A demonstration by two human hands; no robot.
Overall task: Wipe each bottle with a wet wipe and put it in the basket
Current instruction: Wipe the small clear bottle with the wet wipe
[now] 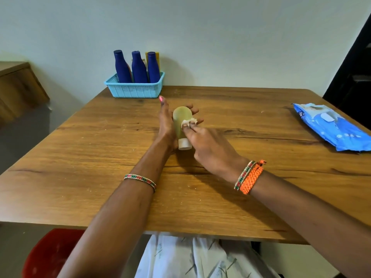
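Observation:
A pale green bottle [179, 122] with a white cap lies across my left hand [166, 122], cap toward me, above the middle of the wooden table [100, 157]. My left fingers curl under and around its far end. My right hand [210, 149] presses a small crumpled white wet wipe [187, 122] against the bottle's side with its fingertips. At the table's far left edge stands a light blue basket [134, 90] holding three upright dark blue bottles [138, 68] and a yellow one [157, 57] behind them.
A blue pack of wet wipes [331, 127] lies at the table's right edge. A red stool [50, 255] stands below the near left corner. A wooden cabinet [18, 87] is at the far left, a white wall behind the table.

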